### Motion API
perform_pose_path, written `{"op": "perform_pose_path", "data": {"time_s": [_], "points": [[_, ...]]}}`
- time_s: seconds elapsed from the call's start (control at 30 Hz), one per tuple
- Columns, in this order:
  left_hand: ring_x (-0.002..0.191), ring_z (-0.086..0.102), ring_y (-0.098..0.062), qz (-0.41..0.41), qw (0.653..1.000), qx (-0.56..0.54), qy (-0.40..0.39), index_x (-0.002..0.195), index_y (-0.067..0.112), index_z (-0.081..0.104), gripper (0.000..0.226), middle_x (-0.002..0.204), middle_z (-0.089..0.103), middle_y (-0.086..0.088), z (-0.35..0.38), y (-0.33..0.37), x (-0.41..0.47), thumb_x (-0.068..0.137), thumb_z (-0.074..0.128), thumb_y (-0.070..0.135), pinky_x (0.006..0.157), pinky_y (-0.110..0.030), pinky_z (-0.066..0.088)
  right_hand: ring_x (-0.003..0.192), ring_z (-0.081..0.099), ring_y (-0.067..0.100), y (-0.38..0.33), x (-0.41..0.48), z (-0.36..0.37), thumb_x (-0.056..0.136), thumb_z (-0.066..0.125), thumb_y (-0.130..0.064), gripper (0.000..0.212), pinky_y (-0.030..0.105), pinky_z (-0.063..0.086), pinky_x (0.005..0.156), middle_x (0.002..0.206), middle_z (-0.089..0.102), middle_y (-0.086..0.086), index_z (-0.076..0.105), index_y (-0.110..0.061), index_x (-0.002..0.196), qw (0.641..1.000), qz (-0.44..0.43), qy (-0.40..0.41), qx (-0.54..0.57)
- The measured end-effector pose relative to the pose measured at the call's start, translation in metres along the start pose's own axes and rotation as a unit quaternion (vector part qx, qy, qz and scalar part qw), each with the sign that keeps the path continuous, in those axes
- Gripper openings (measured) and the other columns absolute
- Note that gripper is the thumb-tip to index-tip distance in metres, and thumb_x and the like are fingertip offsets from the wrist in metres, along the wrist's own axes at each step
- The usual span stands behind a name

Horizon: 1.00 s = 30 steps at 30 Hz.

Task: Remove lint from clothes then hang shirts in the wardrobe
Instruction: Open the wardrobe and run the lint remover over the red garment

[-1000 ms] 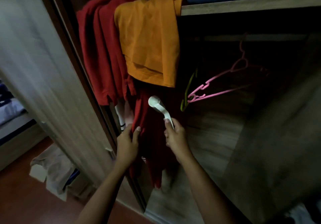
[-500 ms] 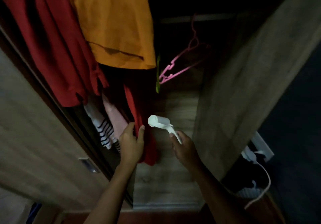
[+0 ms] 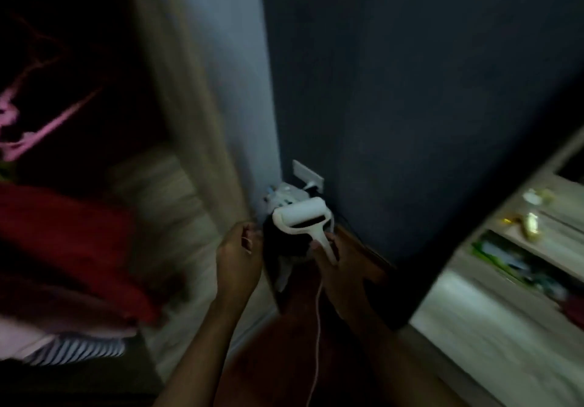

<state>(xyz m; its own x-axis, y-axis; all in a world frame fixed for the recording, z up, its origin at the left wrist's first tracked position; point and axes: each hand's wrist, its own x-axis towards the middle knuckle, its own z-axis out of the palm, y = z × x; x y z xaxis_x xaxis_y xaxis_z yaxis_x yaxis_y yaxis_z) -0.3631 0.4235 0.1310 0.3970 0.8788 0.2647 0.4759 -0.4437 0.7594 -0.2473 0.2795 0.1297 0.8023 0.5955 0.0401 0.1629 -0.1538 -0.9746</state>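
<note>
My right hand (image 3: 343,261) grips the handle of a white lint roller (image 3: 301,217), held upright in front of the dark wall. Just left of the roller, my left hand (image 3: 238,258) hangs with loosely curled fingers and holds nothing. A red garment (image 3: 63,242) hangs blurred at the left inside the wardrobe, with a striped piece (image 3: 79,348) below it. Pink hangers (image 3: 34,122) show in the dark wardrobe interior at the far left.
The wardrobe's wooden side panel (image 3: 189,90) stands between the clothes and a dark wall (image 3: 410,90). A wall socket (image 3: 308,174) with plugs and a white cable (image 3: 316,343) sits low behind the roller. A wooden shelf unit (image 3: 521,248) with small items is at the right.
The view has swung right, away from the wardrobe. My left hand has let go of the red garment. The lint roller has moved right with my right hand, toward the wall corner.
</note>
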Motion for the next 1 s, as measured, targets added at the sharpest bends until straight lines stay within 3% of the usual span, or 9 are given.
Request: {"op": "perform_pose_path", "data": {"time_s": [0.07,0.2,0.27,0.37,0.47,0.53,0.63,0.77,1.0], "points": [[0.076,0.066,-0.020,0.031,0.998,0.007,-0.060,0.104,0.012,0.068,0.013,0.088,0.072,-0.005,0.053,0.021,-0.014,0.093,0.064,0.017,0.070,-0.029,0.051,0.095,0.052,-0.025,0.030,0.003,-0.052,0.094,0.061,-0.021,0.021,-0.003,0.038,0.083,0.104,0.060,-0.021,0.059,-0.024,0.115,0.997,0.042,0.068,0.008],[0.101,0.067,-0.030,0.072,0.981,0.014,-0.179,0.111,0.006,0.068,0.027,0.109,0.071,-0.013,0.160,0.063,-0.059,0.095,0.061,0.026,0.092,-0.040,0.052,0.083,0.063,0.000,0.095,-0.007,-0.143,0.097,0.055,-0.026,0.024,0.009,0.046,0.059,0.101,0.065,-0.006,0.055,-0.023,0.121,0.980,0.153,0.130,-0.013],[0.106,0.065,-0.026,0.113,0.969,0.035,-0.217,0.117,0.017,0.065,0.042,0.115,0.070,-0.007,0.210,0.081,-0.089,0.098,0.047,0.050,0.096,-0.039,0.051,0.091,0.065,0.012,0.126,-0.019,-0.185,0.097,0.054,-0.027,0.025,0.009,0.044,0.064,0.103,0.065,-0.006,0.055,-0.022,0.122,0.971,0.184,0.146,-0.032],[0.103,0.067,-0.022,0.183,0.946,0.073,-0.256,0.116,0.018,0.068,0.034,0.113,0.071,-0.004,0.288,0.108,-0.136,0.093,0.061,0.043,0.090,-0.031,0.049,0.094,0.063,0.017,0.172,-0.033,-0.248,0.098,0.054,-0.025,0.026,0.013,0.041,0.063,0.102,0.065,-0.004,0.056,-0.017,0.122,0.954,0.234,0.176,-0.065],[0.118,0.061,-0.031,0.158,0.917,0.069,-0.359,0.125,0.011,0.065,0.057,0.126,0.065,-0.012,0.360,0.122,-0.188,0.098,0.041,0.055,0.100,-0.039,0.046,0.090,0.062,0.018,0.216,-0.047,-0.303,0.096,0.055,-0.026,0.029,0.022,0.040,0.066,0.104,0.067,0.003,0.056,-0.014,0.123,0.936,0.276,0.203,-0.087],[0.112,0.065,-0.035,0.193,0.906,0.092,-0.366,0.121,0.008,0.066,0.060,0.120,0.068,-0.016,0.402,0.113,-0.215,0.100,0.034,0.054,0.095,-0.044,0.053,0.090,0.063,0.018,0.238,-0.052,-0.329,0.097,0.055,-0.029,0.029,0.024,0.042,0.071,0.103,0.068,0.003,0.056,-0.014,0.121,0.927,0.298,0.212,-0.084],[0.107,0.067,-0.039,0.195,0.887,0.135,-0.396,0.121,0.008,0.063,0.049,0.118,0.068,-0.020,0.436,0.122,-0.245,0.090,0.048,0.043,0.087,-0.048,0.055,0.084,0.060,0.009,0.262,-0.056,-0.357,0.097,0.053,-0.038,0.032,0.025,0.047,0.075,0.099,0.063,-0.006,0.053,-0.018,0.121,0.918,0.325,0.217,-0.065],[0.115,0.061,-0.041,0.208,0.857,0.209,-0.422,0.124,0.012,0.063,0.053,0.126,0.064,-0.020,0.461,0.134,-0.268,0.087,0.045,0.044,0.091,-0.055,0.051,0.078,0.057,0.002,0.287,-0.060,-0.380,0.097,0.052,-0.037,0.029,0.008,0.039,0.061,0.095,0.060,-0.009,0.050,-0.018,0.119,0.912,0.336,0.224,-0.076],[0.126,0.052,-0.042,0.212,0.832,0.291,-0.422,0.130,0.016,0.056,0.055,0.139,0.055,-0.018,0.477,0.122,-0.277,0.085,0.047,0.047,0.096,-0.059,0.046,0.096,0.063,0.018,0.321,-0.061,-0.382,0.093,0.054,-0.045,0.036,0.036,0.052,0.083,0.109,0.065,0.001,0.050,-0.019,0.119,0.908,0.350,0.211,-0.092]]}}
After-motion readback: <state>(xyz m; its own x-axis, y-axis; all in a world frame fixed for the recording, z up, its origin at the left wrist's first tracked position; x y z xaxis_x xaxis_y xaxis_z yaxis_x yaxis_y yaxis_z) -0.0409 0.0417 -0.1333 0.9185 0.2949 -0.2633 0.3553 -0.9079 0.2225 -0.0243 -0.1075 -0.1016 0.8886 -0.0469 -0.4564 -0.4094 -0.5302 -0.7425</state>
